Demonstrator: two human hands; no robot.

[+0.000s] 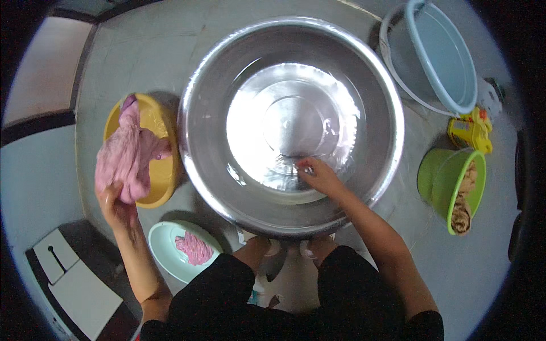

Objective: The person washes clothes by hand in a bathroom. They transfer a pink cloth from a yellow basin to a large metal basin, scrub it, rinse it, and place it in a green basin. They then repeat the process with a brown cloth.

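two hands, two jobs right now. my left hand [116, 203] is closed around the lower end of a wet-looking pink cloth [126, 153], fingers curled tight on the bunched fabric, and the rest of it hangs up and over the yellow basin [165, 173] to my left, with its far end lying near the basin's far rim. my right hand [319, 176] is down inside the big steel basin [387, 102] in front of me, fingers loosely bent and nearly together, fingertips at the edge of the flat bottom where a shallow sheet of water glints; it grips nothing that i can see.

to do this well, i judge the cloth should stay gathered in my fist so no loose tail drags on the floor, and it should come up clear of the yellow rim before it travels sideways. the steel rim stands just beside the yellow one, so the way across is short but has two lips to clear.

room is tight low down: a pale green dish [162, 250] with a second small pink cloth [193, 248] sits near my left knee, right under my left forearm. on the right a green bucket [441, 182] with brownish cloth in it, a yellow toy-like thing [470, 129] and a pale blue tub [449, 51] stand well apart from my hands. the wide steel bowl is the most open space.
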